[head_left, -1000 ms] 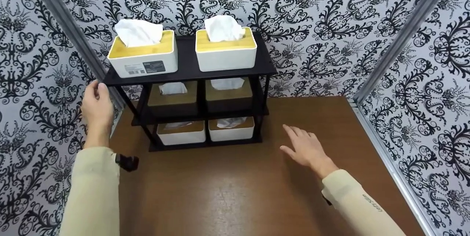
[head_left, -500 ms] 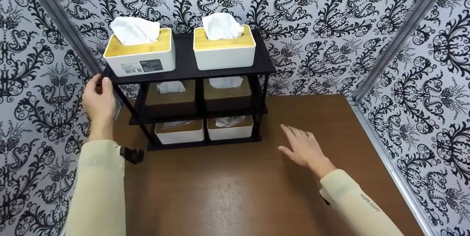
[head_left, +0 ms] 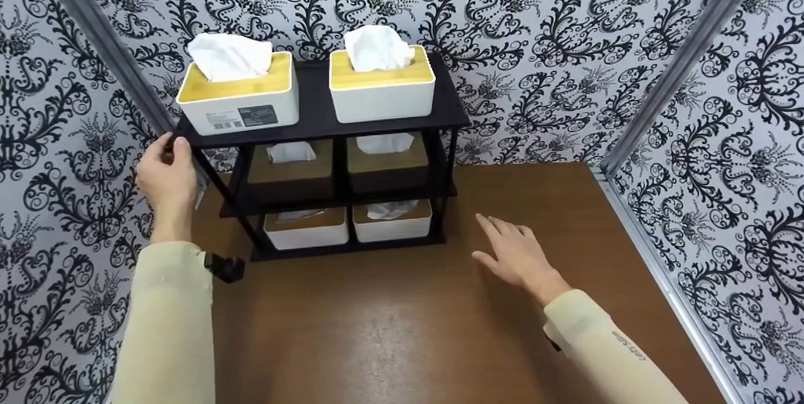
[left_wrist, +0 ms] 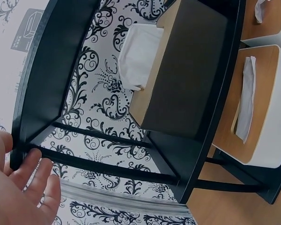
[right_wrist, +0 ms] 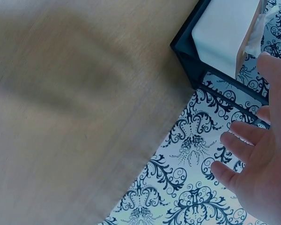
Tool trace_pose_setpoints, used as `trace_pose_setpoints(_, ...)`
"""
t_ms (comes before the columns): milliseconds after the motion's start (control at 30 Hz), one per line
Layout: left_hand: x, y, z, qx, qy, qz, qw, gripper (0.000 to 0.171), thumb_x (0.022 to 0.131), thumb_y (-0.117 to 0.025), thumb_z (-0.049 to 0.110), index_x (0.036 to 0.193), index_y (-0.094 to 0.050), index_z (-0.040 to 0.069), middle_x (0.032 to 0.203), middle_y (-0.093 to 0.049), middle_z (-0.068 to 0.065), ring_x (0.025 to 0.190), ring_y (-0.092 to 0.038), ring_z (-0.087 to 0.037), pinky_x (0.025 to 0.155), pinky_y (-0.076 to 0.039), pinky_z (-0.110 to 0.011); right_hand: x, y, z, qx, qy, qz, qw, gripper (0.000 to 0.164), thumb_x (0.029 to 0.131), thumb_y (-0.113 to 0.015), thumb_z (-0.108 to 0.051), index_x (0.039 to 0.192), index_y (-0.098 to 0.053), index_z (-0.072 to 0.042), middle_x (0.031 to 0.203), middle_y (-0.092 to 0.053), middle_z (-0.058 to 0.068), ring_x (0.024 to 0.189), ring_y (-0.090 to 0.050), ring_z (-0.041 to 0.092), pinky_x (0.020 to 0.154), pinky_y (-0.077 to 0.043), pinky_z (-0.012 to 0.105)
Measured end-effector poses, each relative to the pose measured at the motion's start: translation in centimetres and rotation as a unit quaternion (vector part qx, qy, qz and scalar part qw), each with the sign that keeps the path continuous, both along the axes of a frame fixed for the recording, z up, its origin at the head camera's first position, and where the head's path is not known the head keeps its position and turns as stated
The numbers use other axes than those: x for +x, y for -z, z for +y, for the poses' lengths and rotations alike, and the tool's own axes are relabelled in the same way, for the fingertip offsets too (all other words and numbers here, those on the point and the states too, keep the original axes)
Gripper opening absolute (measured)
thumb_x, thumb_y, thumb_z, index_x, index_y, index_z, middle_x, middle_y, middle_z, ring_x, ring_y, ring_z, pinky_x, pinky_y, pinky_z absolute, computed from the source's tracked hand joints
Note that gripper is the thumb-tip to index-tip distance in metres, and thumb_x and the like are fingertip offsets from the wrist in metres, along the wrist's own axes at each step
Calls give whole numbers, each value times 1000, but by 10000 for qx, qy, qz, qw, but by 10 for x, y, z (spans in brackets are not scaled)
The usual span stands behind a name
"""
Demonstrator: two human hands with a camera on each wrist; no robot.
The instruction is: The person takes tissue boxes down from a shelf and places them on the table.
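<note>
A black three-tier shelf rack (head_left: 317,134) stands against the back wall. My left hand (head_left: 167,179) is at the front left corner of its top board; in the left wrist view the thumb (left_wrist: 1,140) and fingers (left_wrist: 33,176) pinch that corner from both sides. Two white tissue boxes with yellow wooden lids, a left one (head_left: 242,99) with a label and a right one (head_left: 382,93), sit on the top board. To the right of the rack my right hand (head_left: 512,253) hovers over the table, fingers spread and holding nothing.
Darker tissue boxes (head_left: 292,171) stand on the middle shelf, and white ones (head_left: 308,231) with wooden lids on the bottom. The brown wooden table (head_left: 377,328) meets patterned walls (head_left: 527,21) with metal corner posts (head_left: 688,58).
My left hand has moved a little right and taken hold of the rack's top corner. The right hand stays nearly where it was, apart from the rack.
</note>
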State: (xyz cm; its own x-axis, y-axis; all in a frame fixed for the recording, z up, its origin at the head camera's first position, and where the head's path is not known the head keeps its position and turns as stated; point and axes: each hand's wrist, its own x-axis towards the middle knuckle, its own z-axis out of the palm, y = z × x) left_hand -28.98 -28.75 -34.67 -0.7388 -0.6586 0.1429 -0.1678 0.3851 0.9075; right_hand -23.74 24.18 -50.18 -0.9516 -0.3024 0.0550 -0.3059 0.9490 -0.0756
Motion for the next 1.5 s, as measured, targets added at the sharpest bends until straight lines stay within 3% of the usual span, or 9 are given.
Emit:
trace_pose_setpoints(267, 3, 1, 4, 196, -60, 272, 9994, 42, 95, -52, 36, 134, -60, 21, 92, -57, 20, 81, -47, 7, 84, -41, -18, -1, 1, -1, 57, 8, -13, 10000, 75, 94, -53, -52, 154, -27, -15, 149, -45, 16, 134, -48, 36, 108, -37, 60)
trace_pose_setpoints(567, 11, -3, 6, 539, -51, 409, 9977, 39, 93, -57, 30, 129, -64, 16, 84, -58, 20, 74, -49, 3, 72, -40, -15, -1, 1, -1, 95, 23, -77, 9999, 75, 95, -51, -53, 155, -26, -16, 150, -44, 15, 135, -47, 35, 108, -36, 60)
trace_pose_setpoints(967, 31, 6, 11, -73, 113, 505, 9986, 40, 93, -57, 35, 126, -65, 14, 74, -52, 24, 69, -49, 1, 70, -39, -16, 0, -1, -2, 78, 1, -81, 9999, 76, 94, -51, -55, 154, -27, -16, 151, -44, 16, 136, -45, 36, 109, -35, 60)
trace_pose_setpoints(1167, 39, 10, 14, -351, 197, 728, 9965, 39, 94, -57, 35, 125, -65, 13, 73, -54, 24, 64, -51, 2, 59, -43, -15, 0, -1, -2, 113, -35, 2, 9999, 75, 94, -51, -54, 154, -28, -15, 150, -44, 16, 135, -46, 35, 108, -36, 61)
trace_pose_setpoints(1367, 45, 14, 17, -550, 172, 1020, 9931, 37, 94, -58, 33, 123, -66, 12, 75, -54, 27, 66, -52, 4, 61, -43, -14, 1, 2, -4, 35, -11, -15, 10000, 74, 94, -53, -53, 153, -31, -14, 150, -45, 16, 136, -45, 35, 108, -35, 61)
trace_pose_setpoints(1500, 46, 18, 17, -731, 166, 1076, 9914, 36, 97, -54, 32, 125, -65, 13, 82, -60, 18, 68, -52, 7, 62, -43, -11, 0, 1, -4, 43, -5, -31, 10000, 73, 94, -53, -52, 153, -32, -14, 150, -44, 16, 136, -45, 36, 108, -35, 61)
